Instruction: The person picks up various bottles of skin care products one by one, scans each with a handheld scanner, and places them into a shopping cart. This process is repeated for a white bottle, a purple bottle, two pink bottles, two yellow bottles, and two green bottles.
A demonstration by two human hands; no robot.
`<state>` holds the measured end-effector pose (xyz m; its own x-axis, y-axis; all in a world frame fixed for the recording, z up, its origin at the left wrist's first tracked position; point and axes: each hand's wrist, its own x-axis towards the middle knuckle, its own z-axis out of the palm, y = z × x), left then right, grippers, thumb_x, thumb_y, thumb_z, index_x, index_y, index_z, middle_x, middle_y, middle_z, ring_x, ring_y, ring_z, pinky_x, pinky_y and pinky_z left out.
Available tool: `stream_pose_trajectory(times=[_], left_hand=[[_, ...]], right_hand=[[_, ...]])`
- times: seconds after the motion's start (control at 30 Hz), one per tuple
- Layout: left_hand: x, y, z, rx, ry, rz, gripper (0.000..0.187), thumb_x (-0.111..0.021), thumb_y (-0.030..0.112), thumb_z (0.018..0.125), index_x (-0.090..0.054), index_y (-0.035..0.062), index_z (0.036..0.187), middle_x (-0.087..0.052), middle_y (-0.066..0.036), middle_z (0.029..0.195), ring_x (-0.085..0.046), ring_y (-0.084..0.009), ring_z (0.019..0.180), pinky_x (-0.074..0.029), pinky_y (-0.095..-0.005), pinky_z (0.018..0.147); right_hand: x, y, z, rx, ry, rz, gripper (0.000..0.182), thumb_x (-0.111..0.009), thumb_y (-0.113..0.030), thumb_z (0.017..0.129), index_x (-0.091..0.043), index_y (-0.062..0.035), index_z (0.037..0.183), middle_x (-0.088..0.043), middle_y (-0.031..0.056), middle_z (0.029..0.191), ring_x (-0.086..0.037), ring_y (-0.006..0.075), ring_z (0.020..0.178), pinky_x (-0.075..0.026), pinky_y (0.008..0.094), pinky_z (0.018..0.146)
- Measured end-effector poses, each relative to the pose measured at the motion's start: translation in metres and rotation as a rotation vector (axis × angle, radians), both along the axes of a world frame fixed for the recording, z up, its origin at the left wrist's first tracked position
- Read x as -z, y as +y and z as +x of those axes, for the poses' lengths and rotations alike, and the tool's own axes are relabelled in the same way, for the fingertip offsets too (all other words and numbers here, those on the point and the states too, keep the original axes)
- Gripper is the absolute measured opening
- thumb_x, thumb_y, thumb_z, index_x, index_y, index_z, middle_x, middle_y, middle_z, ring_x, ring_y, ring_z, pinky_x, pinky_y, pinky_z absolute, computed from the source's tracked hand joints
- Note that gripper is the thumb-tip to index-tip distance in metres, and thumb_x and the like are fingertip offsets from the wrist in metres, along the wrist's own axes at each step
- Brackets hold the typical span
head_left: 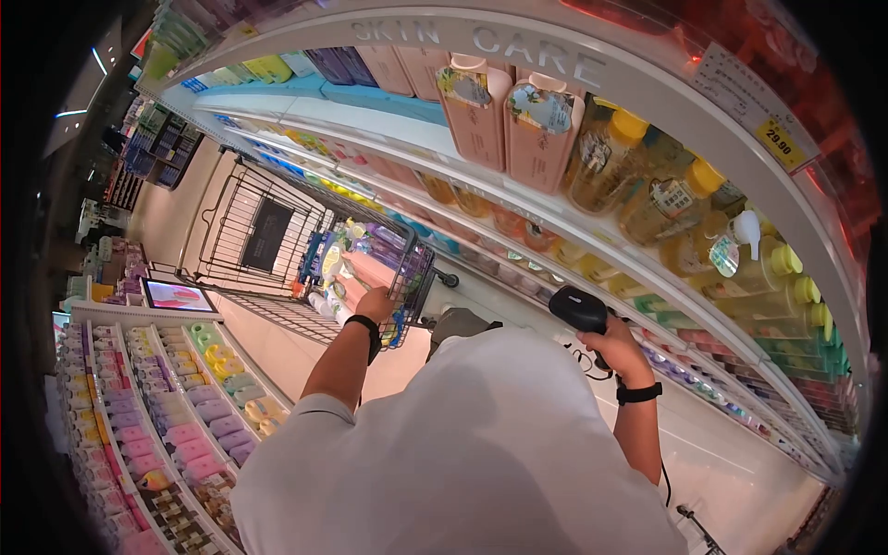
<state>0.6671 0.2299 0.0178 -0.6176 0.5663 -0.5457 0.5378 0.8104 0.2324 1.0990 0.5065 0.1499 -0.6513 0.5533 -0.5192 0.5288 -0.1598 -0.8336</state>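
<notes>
A wire shopping cart [310, 190] stands ahead of me to the left, its near end close to my body. My left hand [375, 304] is closed at that near end and appears to grip the rim, though its fingertips are hidden. Right beside those fingers lies a pink bottle [368, 269], among purple packs [381, 242] and white-and-green packages [330, 262]. Out to the right, my right hand [618, 348] is wrapped around the handle of a black handheld barcode scanner [578, 308]. Its head faces the lower shelves.
A skin care shelf [555, 194] curves along the right, holding pink pump bottles [478, 111] and yellow-capped bottles [606, 157]. On the left stands a display of slippers and small packs [199, 407], with a screen [178, 294] at its end. Pale floor [245, 342] runs between them.
</notes>
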Motion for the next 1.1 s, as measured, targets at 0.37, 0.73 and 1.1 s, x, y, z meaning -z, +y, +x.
stream_pose_trajectory(times=[0.37, 0.73, 1.1], left_hand=[[-0.243, 0.197, 0.048, 0.083, 0.28, 1.359, 0.069, -0.071, 0.022, 0.085, -0.039, -0.0036, 0.141, -0.056, -0.021, 0.127, -0.056, -0.0314, 0.116, -0.044, -0.0396, 0.099], [-0.255, 0.258, 0.034, 0.168, -0.6, 1.434, 0.074, -0.078, 0.024, 0.08, -0.04, 0.0016, 0.14, -0.053, -0.009, 0.127, -0.05, -0.0189, 0.12, -0.038, -0.0332, 0.103], [-0.245, 0.255, 0.003, 0.181, -0.811, 1.281, 0.065, -0.079, 0.02, 0.079, -0.048, 0.0045, 0.134, -0.058, -0.006, 0.126, -0.051, -0.0169, 0.119, -0.036, -0.0315, 0.105]], right_hand=[[-0.001, 0.001, -0.009, -0.035, 0.044, -0.025, 0.038, -0.073, -0.026, 0.075, -0.064, 0.0005, 0.102, -0.063, 0.0037, 0.081, -0.055, 0.0135, 0.07, -0.045, 0.0288, 0.066], [0.003, -0.004, 0.008, 0.045, 0.039, 0.012, 0.042, -0.074, -0.027, 0.074, -0.063, 0.0013, 0.104, -0.064, 0.0048, 0.081, -0.057, 0.0143, 0.07, -0.045, 0.0288, 0.066], [0.015, -0.003, 0.021, 0.104, 0.031, -0.028, 0.042, -0.075, -0.027, 0.074, -0.063, 0.0009, 0.102, -0.063, 0.0057, 0.078, -0.057, 0.0137, 0.069, -0.045, 0.0278, 0.064]])
